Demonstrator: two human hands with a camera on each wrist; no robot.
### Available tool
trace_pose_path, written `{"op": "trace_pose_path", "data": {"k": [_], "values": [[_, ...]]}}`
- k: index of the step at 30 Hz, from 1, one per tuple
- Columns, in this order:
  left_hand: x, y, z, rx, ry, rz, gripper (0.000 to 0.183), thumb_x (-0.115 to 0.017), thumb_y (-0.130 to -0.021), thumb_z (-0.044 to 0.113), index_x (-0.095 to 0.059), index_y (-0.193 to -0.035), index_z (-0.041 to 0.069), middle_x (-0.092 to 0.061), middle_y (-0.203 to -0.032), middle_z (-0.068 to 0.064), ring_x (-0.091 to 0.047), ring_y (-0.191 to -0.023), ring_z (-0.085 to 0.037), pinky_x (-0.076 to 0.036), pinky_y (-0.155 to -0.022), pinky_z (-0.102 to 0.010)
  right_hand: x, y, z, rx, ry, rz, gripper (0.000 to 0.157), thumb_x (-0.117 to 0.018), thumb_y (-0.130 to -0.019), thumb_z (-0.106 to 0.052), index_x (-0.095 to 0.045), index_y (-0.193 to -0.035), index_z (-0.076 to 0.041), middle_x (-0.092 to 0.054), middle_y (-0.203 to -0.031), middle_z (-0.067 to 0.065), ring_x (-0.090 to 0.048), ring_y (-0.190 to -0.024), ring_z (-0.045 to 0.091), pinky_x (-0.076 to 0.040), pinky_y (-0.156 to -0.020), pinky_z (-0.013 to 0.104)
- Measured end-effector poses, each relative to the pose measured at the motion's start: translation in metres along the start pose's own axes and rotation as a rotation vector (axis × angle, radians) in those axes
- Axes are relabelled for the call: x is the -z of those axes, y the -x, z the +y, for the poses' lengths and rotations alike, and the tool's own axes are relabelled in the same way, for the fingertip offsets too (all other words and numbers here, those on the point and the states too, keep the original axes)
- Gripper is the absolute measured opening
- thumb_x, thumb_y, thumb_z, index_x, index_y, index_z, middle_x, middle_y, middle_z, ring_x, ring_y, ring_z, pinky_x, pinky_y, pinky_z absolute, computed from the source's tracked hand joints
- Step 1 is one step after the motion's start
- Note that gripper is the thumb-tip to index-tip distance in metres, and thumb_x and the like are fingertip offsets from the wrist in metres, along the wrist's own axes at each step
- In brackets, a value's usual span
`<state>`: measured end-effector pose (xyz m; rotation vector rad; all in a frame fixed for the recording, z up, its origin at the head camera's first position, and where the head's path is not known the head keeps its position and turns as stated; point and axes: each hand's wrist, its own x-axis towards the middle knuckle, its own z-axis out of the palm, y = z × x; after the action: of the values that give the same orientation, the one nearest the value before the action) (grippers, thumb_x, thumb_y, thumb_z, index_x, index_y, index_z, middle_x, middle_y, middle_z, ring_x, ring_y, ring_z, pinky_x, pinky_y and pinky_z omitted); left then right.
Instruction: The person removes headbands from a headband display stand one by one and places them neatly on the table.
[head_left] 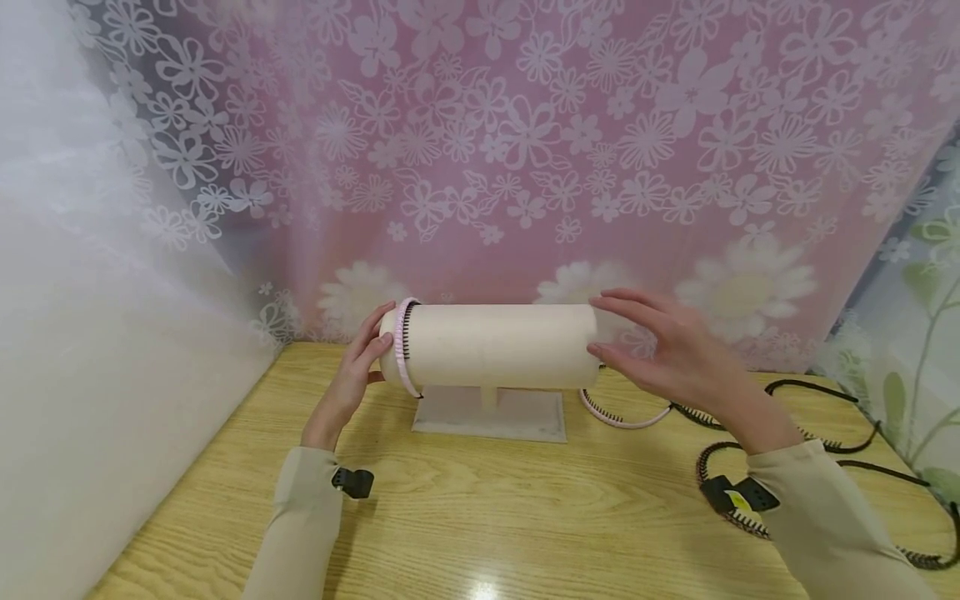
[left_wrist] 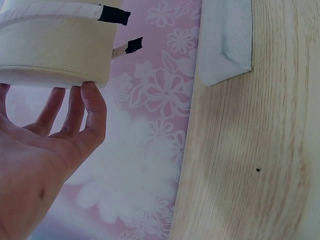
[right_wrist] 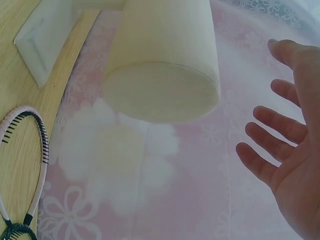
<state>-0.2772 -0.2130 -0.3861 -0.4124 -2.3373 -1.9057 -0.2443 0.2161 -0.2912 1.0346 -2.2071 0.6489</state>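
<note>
A cream padded cylinder [head_left: 506, 343], a headband display stand, lies level on a short post over a flat base [head_left: 517, 415]. Around its left end sits a pink headband [head_left: 402, 350] with black teeth inside; its black tips [left_wrist: 114, 15] show in the left wrist view. My left hand [head_left: 352, 371] grips the cylinder's left end, thumb in front, bent fingertips [left_wrist: 90, 90] at the end's rim. By the right end, my right hand [head_left: 675, 346] is spread with nothing in it. The right wrist view shows those fingers [right_wrist: 272, 155] apart from the end face [right_wrist: 160, 92].
On the table's right side lie several toothed headbands, including a pink one [head_left: 630, 423] behind the stand's right end and black ones [head_left: 817, 387] farther right. A floral pink curtain [head_left: 510, 167] hangs behind the wooden table [head_left: 450, 517]. A white wall [head_left: 97, 333] borders the left.
</note>
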Motion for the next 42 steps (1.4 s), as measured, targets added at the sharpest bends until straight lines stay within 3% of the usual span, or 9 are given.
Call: {"op": "trace_pose_path", "data": {"k": [3, 7, 14, 22, 27, 35, 42], "values": [[0.0, 0.0, 0.0, -0.002, -0.001, -0.001, 0.051, -0.042, -0.108, 0.044, -0.031, -0.159, 0.045, -0.038, -0.161, -0.002, -0.052, -0.126, -0.024, -0.052, -0.091, -0.044, -0.007, -0.007, 0.0, 0.008, -0.012, -0.013, 0.062, -0.09, -0.076, -0.012, -0.068, -0.134, -0.01, -0.068, -0.132, 0.012, -0.065, -0.121, 0.032, -0.053, -0.1, 0.038], [0.001, -0.001, -0.001, -0.002, -0.004, -0.002, 0.051, -0.041, -0.108, 0.044, -0.031, -0.158, 0.045, -0.038, -0.16, -0.002, -0.051, -0.126, -0.025, -0.052, -0.092, -0.044, -0.017, -0.015, -0.001, 0.007, -0.026, -0.036, 0.062, -0.088, -0.079, -0.019, -0.066, -0.137, -0.011, -0.066, -0.134, 0.013, -0.063, -0.123, 0.033, -0.052, -0.099, 0.052], [0.0, -0.001, -0.002, -0.001, -0.004, -0.003, 0.051, -0.041, -0.108, 0.044, -0.031, -0.158, 0.046, -0.039, -0.159, -0.002, -0.052, -0.126, -0.025, -0.052, -0.091, -0.043, -0.032, -0.029, -0.008, 0.0, -0.081, -0.071, 0.063, -0.086, -0.082, -0.023, -0.064, -0.139, -0.011, -0.063, -0.138, 0.014, -0.059, -0.128, 0.033, -0.05, -0.103, 0.053], [0.0, -0.002, -0.002, -0.003, 0.001, -0.006, 0.051, -0.042, -0.108, 0.045, -0.032, -0.158, 0.046, -0.04, -0.159, -0.002, -0.052, -0.126, -0.024, -0.053, -0.091, -0.044, -0.048, -0.044, -0.011, -0.037, -0.062, -0.135, 0.062, -0.083, -0.086, -0.033, -0.063, -0.139, -0.007, -0.06, -0.142, 0.017, -0.055, -0.133, 0.037, -0.044, -0.109, 0.057], [0.0, -0.002, -0.001, -0.006, 0.005, -0.005, 0.052, -0.042, -0.108, 0.044, -0.031, -0.159, 0.043, -0.039, -0.159, -0.002, -0.052, -0.126, -0.023, -0.053, -0.091, -0.044, -0.056, -0.053, -0.013, -0.076, -0.055, -0.211, 0.066, -0.079, -0.089, -0.039, -0.058, -0.144, -0.008, -0.055, -0.148, 0.016, -0.051, -0.139, 0.037, -0.041, -0.114, 0.056], [0.0, -0.002, -0.002, -0.008, 0.006, -0.006, 0.052, -0.041, -0.108, 0.043, -0.031, -0.159, 0.043, -0.039, -0.159, -0.003, -0.051, -0.128, -0.023, -0.052, -0.092, -0.044, -0.064, -0.068, -0.021, -0.223, -0.02, -0.403, 0.085, -0.07, -0.09, -0.059, -0.041, -0.157, -0.016, -0.04, -0.162, 0.013, -0.038, -0.149, 0.036, -0.036, -0.117, 0.058], [0.0, -0.002, -0.001, -0.01, 0.01, -0.003, 0.051, -0.041, -0.109, 0.042, -0.031, -0.159, 0.043, -0.039, -0.159, -0.003, -0.051, -0.128, -0.023, -0.052, -0.092, -0.044, -0.075, -0.079, -0.024, -0.272, -0.012, -0.454, 0.087, -0.067, -0.09, -0.063, -0.038, -0.159, -0.019, -0.038, -0.163, 0.012, -0.035, -0.151, 0.034, -0.036, -0.118, 0.057]]}}
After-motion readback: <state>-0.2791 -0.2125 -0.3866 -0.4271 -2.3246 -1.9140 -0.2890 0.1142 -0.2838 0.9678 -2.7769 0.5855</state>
